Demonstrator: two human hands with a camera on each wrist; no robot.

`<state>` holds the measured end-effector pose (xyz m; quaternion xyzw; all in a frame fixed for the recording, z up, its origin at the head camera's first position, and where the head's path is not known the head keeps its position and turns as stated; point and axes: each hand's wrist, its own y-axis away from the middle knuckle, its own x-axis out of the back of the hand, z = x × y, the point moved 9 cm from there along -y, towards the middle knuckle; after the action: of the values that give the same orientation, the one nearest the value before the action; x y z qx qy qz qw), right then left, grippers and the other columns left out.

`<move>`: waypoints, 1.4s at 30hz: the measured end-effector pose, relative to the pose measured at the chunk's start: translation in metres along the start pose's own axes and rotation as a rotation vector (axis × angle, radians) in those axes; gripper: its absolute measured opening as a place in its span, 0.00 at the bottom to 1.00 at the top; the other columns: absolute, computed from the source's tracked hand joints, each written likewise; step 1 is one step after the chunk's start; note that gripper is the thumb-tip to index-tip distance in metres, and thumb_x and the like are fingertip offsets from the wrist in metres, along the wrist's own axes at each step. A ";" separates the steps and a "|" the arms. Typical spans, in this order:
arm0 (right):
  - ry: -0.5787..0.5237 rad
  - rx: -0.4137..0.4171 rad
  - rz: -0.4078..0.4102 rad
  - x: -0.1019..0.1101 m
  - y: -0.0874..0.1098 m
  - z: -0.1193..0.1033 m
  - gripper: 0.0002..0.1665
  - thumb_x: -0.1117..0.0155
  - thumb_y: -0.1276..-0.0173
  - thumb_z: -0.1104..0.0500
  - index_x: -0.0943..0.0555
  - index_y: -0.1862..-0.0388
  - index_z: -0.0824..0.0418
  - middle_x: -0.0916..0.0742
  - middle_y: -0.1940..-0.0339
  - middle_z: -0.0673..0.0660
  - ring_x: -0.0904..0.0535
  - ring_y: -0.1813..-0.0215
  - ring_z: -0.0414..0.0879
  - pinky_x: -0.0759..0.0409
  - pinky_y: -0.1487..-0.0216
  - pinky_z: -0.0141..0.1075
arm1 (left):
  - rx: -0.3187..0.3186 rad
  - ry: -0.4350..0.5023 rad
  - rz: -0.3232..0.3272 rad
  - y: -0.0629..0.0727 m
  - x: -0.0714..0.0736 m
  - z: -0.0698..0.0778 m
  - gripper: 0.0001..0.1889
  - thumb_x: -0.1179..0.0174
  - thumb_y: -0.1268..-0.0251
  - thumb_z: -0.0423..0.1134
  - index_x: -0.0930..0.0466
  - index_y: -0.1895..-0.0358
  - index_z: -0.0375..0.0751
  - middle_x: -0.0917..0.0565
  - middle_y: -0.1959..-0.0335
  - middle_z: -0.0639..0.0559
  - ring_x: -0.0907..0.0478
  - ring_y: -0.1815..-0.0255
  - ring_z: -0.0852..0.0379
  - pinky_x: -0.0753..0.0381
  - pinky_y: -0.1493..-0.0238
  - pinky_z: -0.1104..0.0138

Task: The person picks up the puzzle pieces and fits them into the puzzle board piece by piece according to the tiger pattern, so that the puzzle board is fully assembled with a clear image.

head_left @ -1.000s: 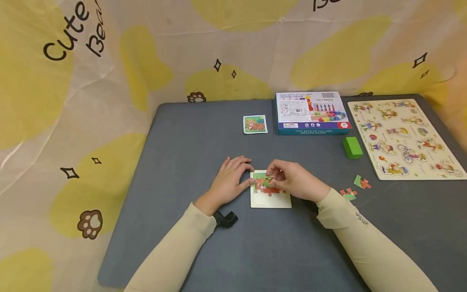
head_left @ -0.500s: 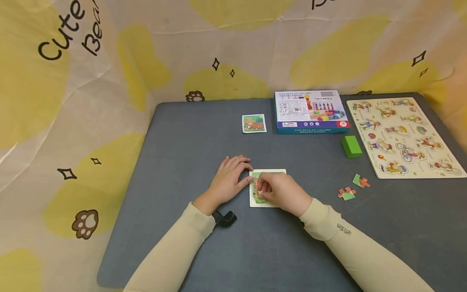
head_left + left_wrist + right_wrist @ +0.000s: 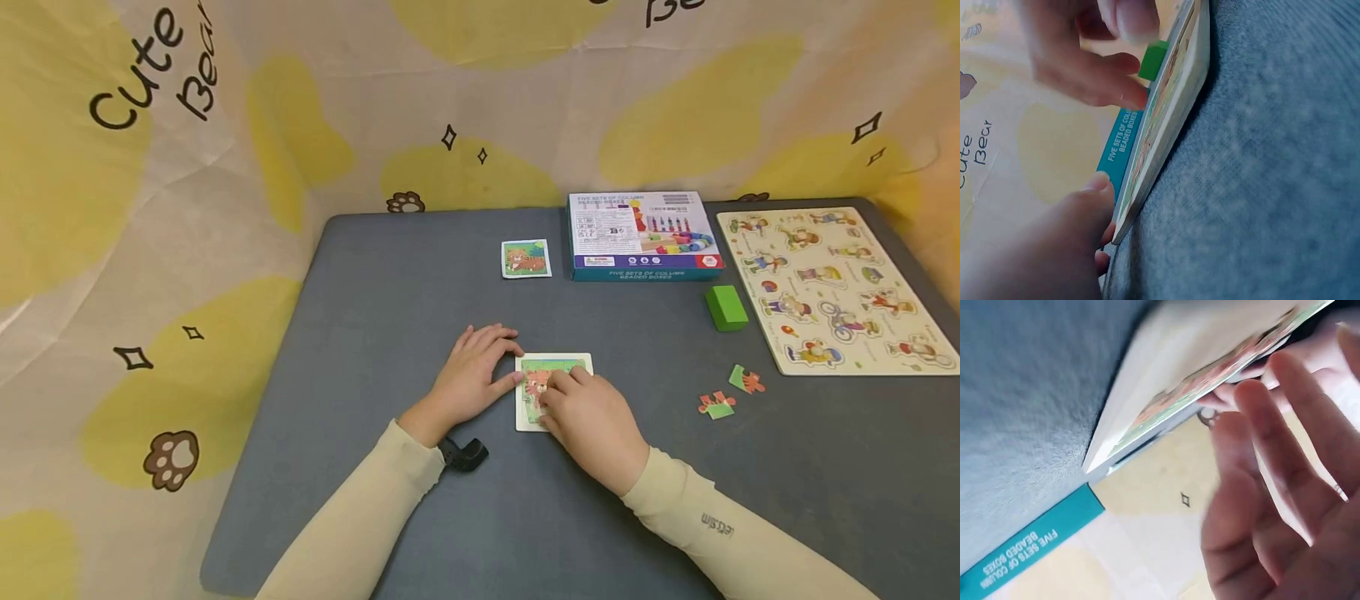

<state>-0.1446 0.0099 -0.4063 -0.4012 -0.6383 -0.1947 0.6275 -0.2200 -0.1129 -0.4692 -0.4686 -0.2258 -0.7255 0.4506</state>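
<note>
A small white-rimmed puzzle board [image 3: 555, 357] with orange and green jigsaw pieces [image 3: 532, 406] lies flat on the grey table, its lower right hidden by my right hand [image 3: 592, 421]. That hand's bent fingertips touch the pieces; in the right wrist view its fingers [image 3: 1285, 437] are loosely curved with nothing seen between them. My left hand [image 3: 468, 379] rests on the table at the board's left, thumb against the left edge and forefinger by the upper left corner. Two loose jigsaw pieces [image 3: 717, 405] lie to the right, orange and green.
Behind the board lies a small tiger picture [image 3: 526, 259]. A bead-set box [image 3: 645, 237] stands at the back, with a green block [image 3: 726, 308] in front of it. At the far right lies a large wooden picture board [image 3: 840, 292]. Printed cloth hangs behind the table.
A second ago my right hand pinched a green jigsaw piece over the board. It moved down and left, and that piece now lies at the board's lower left. My left hand has stayed put.
</note>
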 end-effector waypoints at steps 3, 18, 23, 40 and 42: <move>0.045 0.021 0.007 0.000 0.014 -0.007 0.18 0.14 0.45 0.57 0.09 0.56 0.59 0.12 0.55 0.54 0.20 0.54 0.53 0.20 0.57 0.44 | -0.009 -0.001 0.006 -0.001 0.000 0.001 0.20 0.36 0.25 0.56 0.21 0.39 0.50 0.29 0.25 0.51 0.44 0.18 0.49 0.58 0.17 0.49; 0.060 0.082 -0.073 -0.012 0.022 -0.011 0.29 0.17 0.42 0.57 0.13 0.41 0.60 0.14 0.43 0.56 0.20 0.44 0.56 0.19 0.47 0.48 | 0.008 -0.024 0.006 -0.001 0.000 0.002 0.25 0.30 0.31 0.59 0.21 0.39 0.49 0.29 0.25 0.50 0.42 0.18 0.48 0.56 0.17 0.47; 0.054 0.100 -0.110 -0.015 0.021 -0.007 0.30 0.19 0.38 0.55 0.14 0.37 0.59 0.15 0.38 0.56 0.20 0.39 0.57 0.19 0.41 0.50 | 0.016 -0.041 0.008 -0.002 0.000 0.002 0.25 0.31 0.31 0.59 0.21 0.39 0.50 0.29 0.25 0.50 0.42 0.18 0.49 0.56 0.17 0.48; -0.009 0.100 -0.096 -0.016 0.023 -0.003 0.29 0.18 0.38 0.57 0.15 0.38 0.57 0.18 0.39 0.62 0.23 0.39 0.60 0.20 0.37 0.53 | 0.003 -0.042 0.000 -0.003 -0.001 0.002 0.28 0.32 0.32 0.62 0.21 0.39 0.50 0.30 0.25 0.50 0.43 0.18 0.49 0.58 0.17 0.48; -0.031 0.098 -0.114 -0.016 0.025 -0.001 0.31 0.18 0.38 0.57 0.15 0.36 0.57 0.19 0.38 0.62 0.23 0.37 0.60 0.19 0.37 0.54 | 0.010 -0.048 -0.011 -0.002 -0.003 0.001 0.29 0.31 0.33 0.63 0.21 0.38 0.50 0.30 0.24 0.51 0.44 0.18 0.49 0.58 0.17 0.48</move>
<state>-0.1273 0.0199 -0.4276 -0.3359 -0.6784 -0.1923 0.6245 -0.2202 -0.1097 -0.4711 -0.4823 -0.2430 -0.7153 0.4434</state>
